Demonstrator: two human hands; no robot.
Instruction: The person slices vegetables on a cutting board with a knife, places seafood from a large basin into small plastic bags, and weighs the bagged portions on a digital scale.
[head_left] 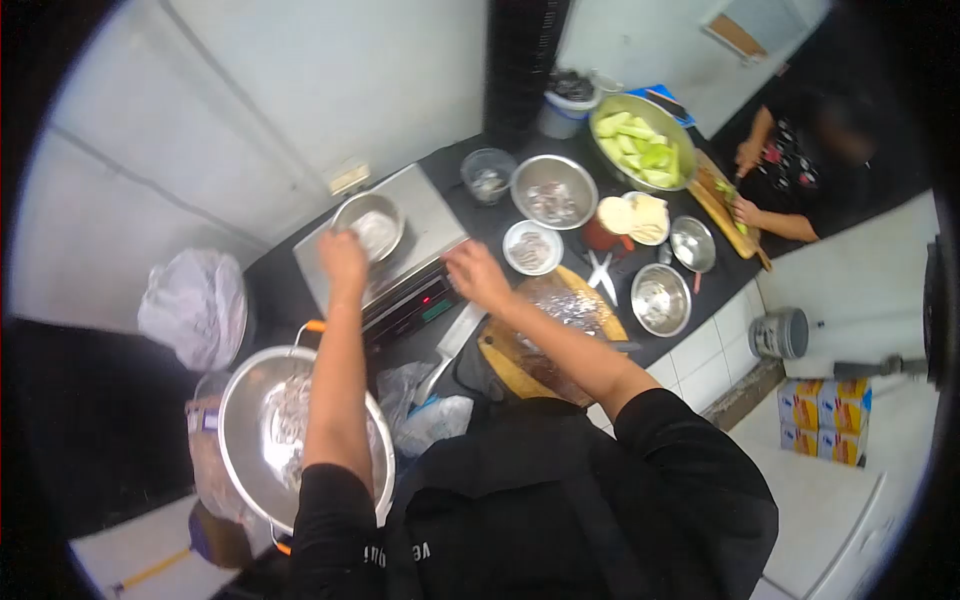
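My left hand (pixel 345 262) is closed at the near rim of a small metal bowl (pixel 377 230), which holds something whitish. That bowl rests on the steel plate of a digital scale (pixel 425 200). At the scale's right front corner, beside its display panel (pixel 415 308) with red lit digits, is my right hand (pixel 474 275). Its fingers are curled together, and what they hold, if anything, is hidden. Below my left forearm stands a large metal pot (pixel 240 430) with orange handles and pale, shiny pieces inside. A cleaver (pixel 460 333) lies just below my right hand.
A round wooden board (pixel 508 358) lies under my right forearm. Further right are a metal bowl (pixel 572 172), a white bowl (pixel 533 247), scissors (pixel 602 277) and a large bowl of green pieces (pixel 640 148). Another person cuts at a long board (pixel 718 195). A plastic bag (pixel 195 305) sits left.
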